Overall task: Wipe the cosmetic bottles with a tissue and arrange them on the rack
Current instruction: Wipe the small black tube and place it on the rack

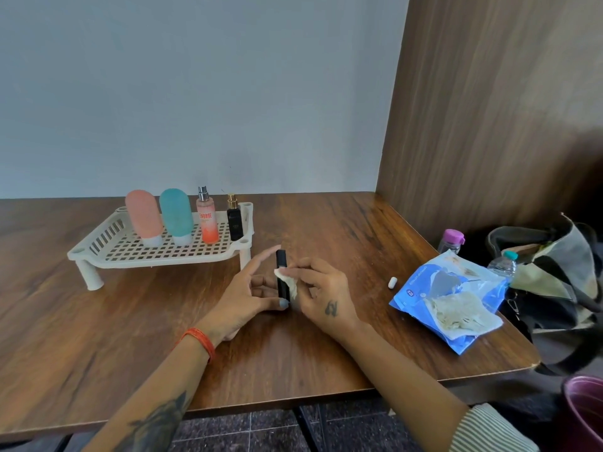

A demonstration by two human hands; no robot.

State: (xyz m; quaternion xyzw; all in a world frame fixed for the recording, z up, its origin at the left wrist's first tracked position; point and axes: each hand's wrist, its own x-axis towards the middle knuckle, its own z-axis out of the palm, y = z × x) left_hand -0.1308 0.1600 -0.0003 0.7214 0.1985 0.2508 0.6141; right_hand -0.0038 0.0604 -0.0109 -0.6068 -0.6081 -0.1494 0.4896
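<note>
My left hand [243, 296] holds a slim black cosmetic tube [281, 269] upright between thumb and fingers, with the index finger stretched out. My right hand [321, 293] pinches a small crumpled tissue [288, 281] against the tube's right side. Behind them stands a cream slotted rack [107, 252] on short legs. On the rack stand a pink squeeze bottle [143, 217], a teal squeeze bottle [176, 216], a pink-orange spray bottle [206, 216] and a small black perfume bottle [234, 220].
A blue tissue packet [421, 293] with loose wipes [456, 309] lies at the table's right edge, a small white cap [392, 282] beside it. A bag [561, 275], two water bottles [451, 240] and a maroon bin [584, 415] sit right of the wooden table [130, 337].
</note>
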